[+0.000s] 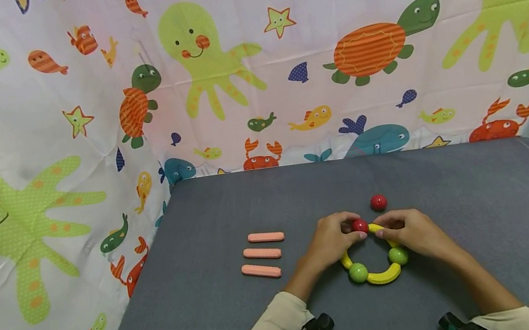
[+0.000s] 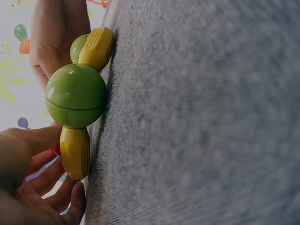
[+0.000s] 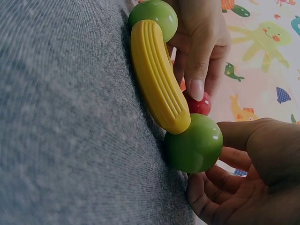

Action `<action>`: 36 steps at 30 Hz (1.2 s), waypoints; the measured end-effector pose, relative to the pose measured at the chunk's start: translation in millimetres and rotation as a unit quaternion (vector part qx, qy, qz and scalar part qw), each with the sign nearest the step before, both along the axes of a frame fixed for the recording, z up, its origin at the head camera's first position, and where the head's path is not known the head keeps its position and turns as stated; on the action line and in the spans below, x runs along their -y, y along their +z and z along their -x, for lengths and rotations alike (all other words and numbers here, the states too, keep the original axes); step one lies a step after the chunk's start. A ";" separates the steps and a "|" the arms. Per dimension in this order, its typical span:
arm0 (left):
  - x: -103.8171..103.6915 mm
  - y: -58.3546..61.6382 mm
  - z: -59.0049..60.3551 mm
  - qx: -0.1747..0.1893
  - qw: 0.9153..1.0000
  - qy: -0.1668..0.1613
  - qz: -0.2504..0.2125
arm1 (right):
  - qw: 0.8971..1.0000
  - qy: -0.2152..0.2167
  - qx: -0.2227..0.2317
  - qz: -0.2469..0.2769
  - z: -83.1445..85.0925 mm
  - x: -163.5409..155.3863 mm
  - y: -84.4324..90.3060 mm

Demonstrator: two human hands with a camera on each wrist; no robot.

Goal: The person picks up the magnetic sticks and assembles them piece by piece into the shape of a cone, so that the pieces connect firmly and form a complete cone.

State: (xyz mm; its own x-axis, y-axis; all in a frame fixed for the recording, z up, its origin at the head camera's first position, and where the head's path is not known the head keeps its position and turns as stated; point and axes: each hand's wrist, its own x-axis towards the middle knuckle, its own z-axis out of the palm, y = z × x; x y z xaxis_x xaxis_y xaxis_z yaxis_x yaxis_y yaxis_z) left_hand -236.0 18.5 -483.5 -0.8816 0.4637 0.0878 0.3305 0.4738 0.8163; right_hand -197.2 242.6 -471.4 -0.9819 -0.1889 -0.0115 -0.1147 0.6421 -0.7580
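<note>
A: Where the grey, felt-like tabletop (image 1: 455,205) lies nearest the person, what sits between the two hands?

B: A ring of glossy plastic pieces: curved yellow ribbed segments (image 1: 384,276) joined by smooth green balls (image 1: 358,272). It lies flat on the cloth, a little right of the table's middle. At the ring's far side is a shiny red ball (image 1: 359,225).

A: Who has hold of that ball?

B: The left hand (image 1: 331,239) pinches it between thumb and fingertips. The right hand (image 1: 410,230) has its fingers curled onto the end of the yellow piece just beside the ball, gripping it.

A: What do the wrist views add?

B: From the right wrist, the yellow segment (image 3: 157,77) shows fine lengthwise grooves, and the green ball (image 3: 197,143) at its end is round with a bright highlight. From the left wrist, a green ball (image 2: 76,95) shows a thin seam around its middle, and the tabletop has a fuzzy woven nap.

A: Anything else on the table?

B: A second loose red ball (image 1: 378,202) lies just beyond the hands, apart from the ring. Well to the left, three matte pink rounded bars (image 1: 262,253) lie in a stack-like row, parallel and apart.

A: Any writing or labels?

B: None legible. The white curtain (image 1: 249,64) behind carries printed octopuses, turtles, fish and crabs.
</note>
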 end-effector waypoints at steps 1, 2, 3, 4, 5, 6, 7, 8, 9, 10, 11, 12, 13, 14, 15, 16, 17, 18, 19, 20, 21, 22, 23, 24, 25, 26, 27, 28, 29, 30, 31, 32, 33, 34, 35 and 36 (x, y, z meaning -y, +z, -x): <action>0.3 -0.1 -0.2 0.000 1.000 0.000 0.000 | 1.000 0.000 0.001 0.000 -0.1 0.2 -0.2; 0.6 -0.3 -0.6 -0.001 1.000 -0.001 -0.001 | 1.000 0.001 0.002 0.000 -0.2 0.1 -0.3; 1.0 -0.4 -0.9 -0.001 1.000 -0.002 -0.003 | 1.000 0.001 0.003 -0.001 -0.2 0.1 -0.5; 1.5 -0.8 -1.2 0.000 1.000 -0.003 -0.006 | 1.000 0.000 0.003 -0.002 -0.1 0.1 -0.6; 2.2 -1.1 -1.6 0.002 1.000 -0.004 -0.011 | 1.000 0.000 0.003 -0.003 0.1 0.0 -0.8; 3.1 -1.9 -2.0 0.004 1.000 -0.003 -0.015 | 1.000 0.000 0.003 -0.005 0.0 0.1 -0.8; 4.1 -2.6 -2.4 0.006 1.000 -0.004 -0.020 | 1.000 0.000 0.003 -0.005 0.2 0.3 -0.8; 5.3 -3.0 -2.9 0.008 1.000 -0.004 -0.024 | 1.000 0.000 0.003 -0.005 0.5 0.1 -0.9; 6.7 -3.1 -3.5 0.011 1.000 -0.003 -0.027 | 1.000 0.000 0.003 -0.005 0.9 0.0 -0.9; 8.4 -3.3 -4.2 0.015 0.999 -0.002 -0.029 | 1.000 0.001 0.004 -0.005 1.1 -0.1 -1.1; 10.1 -3.3 -4.9 0.016 0.999 -0.001 -0.031 | 1.000 0.001 0.004 -0.004 1.3 -0.1 -1.1; 11.8 -3.2 -5.5 0.018 0.999 0.000 -0.033 | 1.000 0.002 0.004 -0.004 1.5 0.0 -1.0; 13.8 -2.7 -6.4 0.018 0.999 0.000 -0.034 | 1.000 0.001 0.005 -0.003 1.6 0.0 -1.0; 15.9 -2.4 -7.0 0.020 0.999 0.000 -0.035 | 1.000 0.001 0.005 -0.003 1.7 0.1 -0.9; 18.1 -2.1 -7.8 0.022 0.999 -0.001 -0.037 | 1.000 0.000 0.005 -0.003 1.6 0.1 -0.7; 20.5 -2.0 -8.5 0.023 0.999 -0.003 -0.039 | 1.000 0.001 0.004 -0.003 1.6 0.1 -0.4; 22.8 -2.1 -8.8 0.024 0.999 -0.005 -0.042 | 1.000 0.001 0.003 -0.003 1.5 0.1 -0.1; 25.3 -2.3 -9.3 0.027 0.999 -0.007 -0.046 | 1.000 0.002 0.002 -0.004 1.5 0.1 0.2; 27.6 -2.6 -9.8 0.030 0.998 -0.008 -0.047 | 1.000 0.003 0.000 -0.004 1.6 0.0 0.3; 29.8 -2.6 -10.3 0.031 0.998 -0.009 -0.048 | 1.000 0.004 -0.001 -0.004 1.8 -0.1 0.3; 31.8 -3.1 -10.6 0.032 0.998 -0.009 -0.049 | 1.000 0.004 -0.002 -0.004 1.9 -0.2 0.3; 33.6 -2.9 -11.3 0.036 0.998 -0.009 -0.050 | 1.000 0.005 -0.003 -0.004 2.0 -0.3 0.4; 35.0 -2.8 -12.1 0.039 0.998 -0.007 -0.050 | 1.000 0.005 -0.002 -0.004 2.0 -0.3 0.5; 36.2 -2.2 -13.0 0.044 0.998 -0.005 -0.049 | 1.000 0.005 -0.001 -0.004 1.9 -0.3 0.5; 37.0 -1.6 -14.1 0.047 0.998 -0.003 -0.047 | 1.000 0.005 -0.001 -0.004 1.7 -0.2 0.6; 37.7 -0.8 -15.1 0.050 0.998 0.000 -0.046 | 1.000 0.006 0.000 -0.003 1.4 -0.1 0.7; 37.9 -0.4 -16.1 0.054 0.998 0.003 -0.044 | 1.000 0.007 0.000 -0.004 1.1 0.0 0.7; 38.0 0.9 -17.4 0.058 0.997 0.007 -0.040 | 1.000 0.006 0.001 -0.003 0.9 0.0 0.8; 37.9 1.2 -18.1 0.059 0.998 0.010 -0.038 | 1.000 0.005 0.003 -0.003 0.7 0.2 0.9; 37.3 1.4 -18.6 0.059 0.998 0.015 -0.034 | 1.000 0.005 0.003 -0.003 0.6 0.3 0.9; 36.8 1.6 -19.2 0.058 0.998 0.018 -0.031 | 1.000 0.005 0.004 -0.002 0.5 0.3 1.0; 36.1 2.0 -19.6 0.058 0.998 0.023 -0.029 | 1.000 0.006 0.005 -0.003 0.6 0.3 1.1; 35.3 1.9 -19.8 0.057 0.998 0.027 -0.027 | 1.000 0.006 0.006 -0.003 0.7 0.4 1.3; 34.4 2.1 -20.0 0.058 0.998 0.030 -0.026 | 1.000 0.005 0.008 -0.003 0.9 0.5 1.4; 33.4 2.0 -20.1 0.058 0.997 0.033 -0.025 | 1.000 0.006 0.009 -0.003 1.1 0.6 1.3; 32.4 2.0 -20.1 0.057 0.997 0.035 -0.025 | 1.000 0.006 0.009 -0.003 1.3 0.7 1.2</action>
State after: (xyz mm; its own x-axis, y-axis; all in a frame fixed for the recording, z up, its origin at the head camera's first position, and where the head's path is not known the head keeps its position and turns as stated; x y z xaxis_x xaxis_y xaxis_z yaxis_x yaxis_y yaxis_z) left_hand -215.9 -13.9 -481.6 -0.9175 0.3976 0.0060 0.2012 0.4512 0.8695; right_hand -198.5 241.9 -470.1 -0.9792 -0.2005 -0.0305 -0.1087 0.6457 -0.7558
